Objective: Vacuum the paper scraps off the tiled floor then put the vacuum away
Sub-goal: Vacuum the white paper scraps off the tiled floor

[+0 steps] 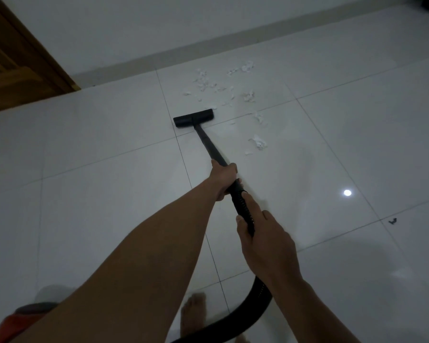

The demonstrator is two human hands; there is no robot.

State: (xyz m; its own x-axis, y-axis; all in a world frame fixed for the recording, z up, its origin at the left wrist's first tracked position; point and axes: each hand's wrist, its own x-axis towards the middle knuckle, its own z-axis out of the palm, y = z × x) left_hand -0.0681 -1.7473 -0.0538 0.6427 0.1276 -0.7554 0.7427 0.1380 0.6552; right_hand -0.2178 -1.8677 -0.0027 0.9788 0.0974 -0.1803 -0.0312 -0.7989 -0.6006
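Near the floor's far edge by the wall, paper scraps (223, 87) lie mostly uncollected; the floor nozzle (193, 117) touches their fringe. Left hand (223, 178) grips the wand (209, 148), right hand (263, 233) the hose (243, 203). Storing remains.

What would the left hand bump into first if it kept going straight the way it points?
Most likely the vacuum's floor head: the left hand grips the black wand and points along it toward that head. The paper scraps lie just beyond, though depth is hard to judge.
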